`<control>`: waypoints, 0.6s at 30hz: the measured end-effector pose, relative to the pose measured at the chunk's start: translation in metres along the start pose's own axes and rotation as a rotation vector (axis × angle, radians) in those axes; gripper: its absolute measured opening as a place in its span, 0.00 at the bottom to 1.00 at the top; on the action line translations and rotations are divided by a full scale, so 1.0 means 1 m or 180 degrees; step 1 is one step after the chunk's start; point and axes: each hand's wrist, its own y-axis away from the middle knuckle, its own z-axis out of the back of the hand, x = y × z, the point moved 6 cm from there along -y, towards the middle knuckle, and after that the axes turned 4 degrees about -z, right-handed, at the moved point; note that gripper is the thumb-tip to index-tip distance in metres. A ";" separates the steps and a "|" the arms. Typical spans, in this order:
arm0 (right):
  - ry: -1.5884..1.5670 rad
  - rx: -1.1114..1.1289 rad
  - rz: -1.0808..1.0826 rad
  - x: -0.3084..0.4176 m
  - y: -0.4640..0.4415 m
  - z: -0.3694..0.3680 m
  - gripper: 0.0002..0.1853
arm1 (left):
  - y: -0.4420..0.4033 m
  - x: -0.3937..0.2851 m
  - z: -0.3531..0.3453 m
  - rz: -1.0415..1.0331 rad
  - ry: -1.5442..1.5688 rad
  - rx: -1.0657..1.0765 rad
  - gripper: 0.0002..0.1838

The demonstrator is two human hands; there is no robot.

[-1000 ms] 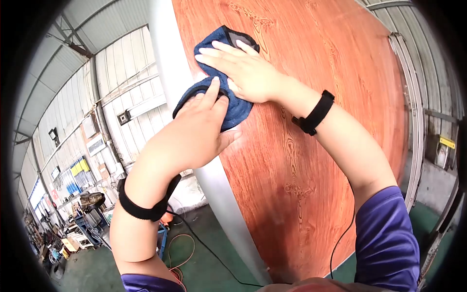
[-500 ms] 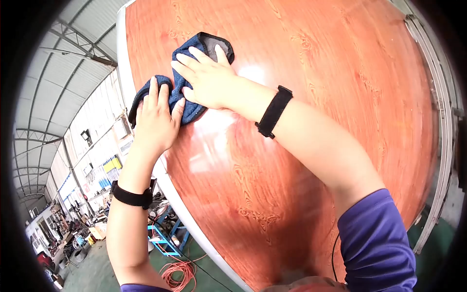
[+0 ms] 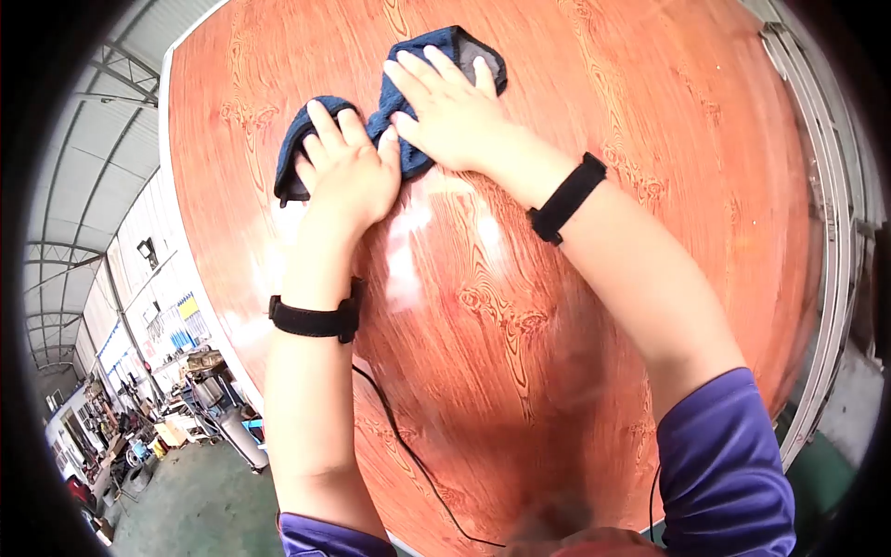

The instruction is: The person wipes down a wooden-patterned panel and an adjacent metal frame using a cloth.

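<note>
A dark blue cloth [image 3: 408,93] with black edging and a grey patch lies bunched against a glossy reddish wood-grain panel [image 3: 520,306]. My left hand [image 3: 351,176] rests on the cloth's left part, fingers spread and pointing up. Higher and to the right, my right hand [image 3: 453,111] presses flat on the other part, its fingers apart, the fingertips near the grey patch. Both palms face the panel, and each wrist wears a black strap.
Metal rails [image 3: 821,232] run along the panel's right side. At the lower left are a cluttered work area [image 3: 139,446] and green floor [image 3: 200,501]. A black cable [image 3: 399,436] hangs in front of the panel.
Both hands and the cloth have moved off the panel's pale left edge, further onto the wood-grain surface. The view has shifted, with more of the panel's left side showing.
</note>
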 end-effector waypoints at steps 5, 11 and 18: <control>0.0238 0.0102 -0.0283 -0.052 0.021 0.019 0.38 | -0.001 -0.058 -0.011 -0.0280 0.0123 -0.0550 0.40; 0.0429 0.0312 -0.0417 -0.068 0.060 0.032 0.37 | 0.029 -0.082 -0.021 -0.0704 0.0320 -0.0762 0.40; 0.0268 0.0608 -0.0007 -0.045 0.163 0.048 0.39 | 0.135 -0.102 -0.029 -0.1019 0.0567 -0.0311 0.40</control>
